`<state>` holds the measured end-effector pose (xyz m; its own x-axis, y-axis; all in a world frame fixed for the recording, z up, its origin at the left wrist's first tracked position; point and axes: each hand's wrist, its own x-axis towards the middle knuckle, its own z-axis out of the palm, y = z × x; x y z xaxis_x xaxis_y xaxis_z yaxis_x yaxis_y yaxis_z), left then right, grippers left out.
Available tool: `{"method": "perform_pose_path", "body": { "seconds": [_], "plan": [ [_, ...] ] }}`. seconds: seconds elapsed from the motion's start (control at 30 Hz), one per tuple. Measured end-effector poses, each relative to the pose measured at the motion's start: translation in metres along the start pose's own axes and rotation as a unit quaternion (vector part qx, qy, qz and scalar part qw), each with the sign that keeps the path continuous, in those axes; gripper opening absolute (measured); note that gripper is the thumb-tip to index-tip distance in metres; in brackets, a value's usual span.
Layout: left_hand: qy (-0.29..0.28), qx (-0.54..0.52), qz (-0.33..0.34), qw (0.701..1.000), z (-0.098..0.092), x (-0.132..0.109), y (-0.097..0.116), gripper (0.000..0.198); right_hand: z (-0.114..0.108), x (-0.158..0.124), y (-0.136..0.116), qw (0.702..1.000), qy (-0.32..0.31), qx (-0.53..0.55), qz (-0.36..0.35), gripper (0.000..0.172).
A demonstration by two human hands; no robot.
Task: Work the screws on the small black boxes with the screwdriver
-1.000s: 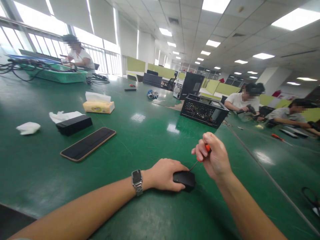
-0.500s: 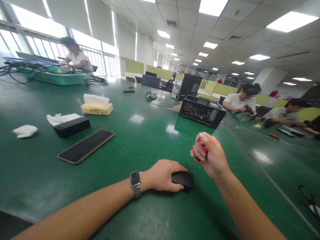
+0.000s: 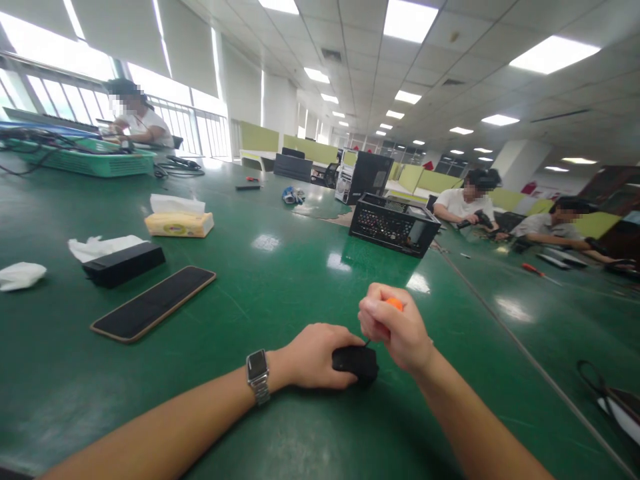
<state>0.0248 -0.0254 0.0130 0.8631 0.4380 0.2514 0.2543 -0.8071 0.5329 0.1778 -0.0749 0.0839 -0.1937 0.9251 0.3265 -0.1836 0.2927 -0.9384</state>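
A small black mouse-shaped device (image 3: 356, 362) lies on the green table (image 3: 260, 293) close in front of me. My left hand (image 3: 315, 357), with a watch on its wrist, is closed over the device's left side and holds it down. My right hand (image 3: 393, 327) is closed in a fist round an orange-handled screwdriver (image 3: 394, 304). The screwdriver's thin shaft points down to the top of the device; most of the handle is hidden in my fingers.
To the left lie a flat black pad (image 3: 153, 303), a black box (image 3: 123, 264), crumpled tissues (image 3: 20, 275) and a tissue pack (image 3: 179, 223). A black computer case (image 3: 393, 225) stands ahead. Other people sit at the far left and right. Black cables (image 3: 607, 393) lie at the right edge.
My right hand has come in over the device and the screwdriver stands steeper. The view has swung slightly right. My left hand stays on the device.
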Motion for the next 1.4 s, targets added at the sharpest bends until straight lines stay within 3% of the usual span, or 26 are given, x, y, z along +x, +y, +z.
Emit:
{"method": "perform_pose_path", "body": {
  "seconds": [0.1,0.5,0.9,1.4],
  "plan": [
    [0.007,-0.014,0.014,1.000,-0.0001,0.0000,-0.0005,0.048,0.0014,-0.0032,0.0024,0.999,-0.032,-0.043,0.004,0.036],
    [0.015,-0.038,0.010,0.999,0.0022,-0.0011,-0.0037,0.053,0.0032,-0.0035,-0.0008,0.996,-0.053,-0.071,0.006,0.038],
    [0.006,-0.027,-0.007,1.000,0.0007,-0.0006,-0.0015,0.048,-0.0051,0.0024,0.0024,0.999,-0.033,0.033,0.005,0.034],
    [0.001,-0.024,-0.012,1.000,0.0006,-0.0002,-0.0016,0.049,-0.0039,0.0023,0.0024,0.998,-0.029,0.059,-0.013,0.028]
  ]
}}
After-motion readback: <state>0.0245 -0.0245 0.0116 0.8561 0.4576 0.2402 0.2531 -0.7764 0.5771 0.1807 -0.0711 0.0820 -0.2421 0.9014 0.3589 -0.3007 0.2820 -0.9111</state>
